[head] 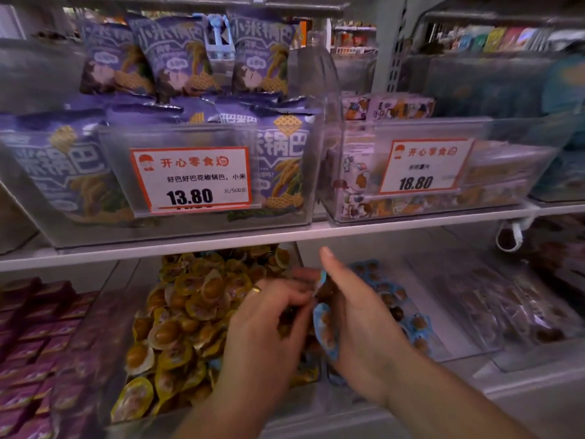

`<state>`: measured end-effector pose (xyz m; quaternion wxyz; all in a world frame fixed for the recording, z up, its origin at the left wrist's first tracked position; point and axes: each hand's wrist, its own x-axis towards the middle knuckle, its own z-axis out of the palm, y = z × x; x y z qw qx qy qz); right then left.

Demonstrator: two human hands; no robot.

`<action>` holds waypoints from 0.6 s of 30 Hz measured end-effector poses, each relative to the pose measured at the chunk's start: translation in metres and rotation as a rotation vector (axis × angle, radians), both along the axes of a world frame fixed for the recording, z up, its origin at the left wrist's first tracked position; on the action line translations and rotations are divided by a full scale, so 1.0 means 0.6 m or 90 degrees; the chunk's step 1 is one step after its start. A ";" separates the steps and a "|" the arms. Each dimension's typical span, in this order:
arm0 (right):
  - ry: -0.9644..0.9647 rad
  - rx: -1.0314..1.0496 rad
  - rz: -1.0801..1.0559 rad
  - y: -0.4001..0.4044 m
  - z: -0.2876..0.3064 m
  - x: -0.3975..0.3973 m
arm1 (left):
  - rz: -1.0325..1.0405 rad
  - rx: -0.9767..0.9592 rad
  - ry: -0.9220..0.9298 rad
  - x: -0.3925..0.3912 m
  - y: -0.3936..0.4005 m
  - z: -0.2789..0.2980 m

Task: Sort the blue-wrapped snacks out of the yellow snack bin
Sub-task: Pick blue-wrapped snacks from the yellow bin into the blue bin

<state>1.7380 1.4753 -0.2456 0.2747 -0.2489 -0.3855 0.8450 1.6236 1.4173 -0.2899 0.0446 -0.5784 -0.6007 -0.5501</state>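
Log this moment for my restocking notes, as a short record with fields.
setting: store shelves, clear bins
left hand: reaching into the yellow snack bin, ring on a finger
right hand: holding blue-wrapped snacks
bin to the right: more blue snacks
shelf above: purple bags, price tag 13.80

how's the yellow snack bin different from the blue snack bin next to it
The yellow snack bin is heaped high with yellow-wrapped snacks; the blue snack bin holds a thin scatter of blue-wrapped snacks, its floor showing. The yellow one sits left, the blue right. Both are clear bins on the lower shelf.
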 end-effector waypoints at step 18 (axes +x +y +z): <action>-0.627 0.559 -0.115 0.190 -0.065 0.138 | -0.042 -0.234 0.216 -0.004 0.011 -0.022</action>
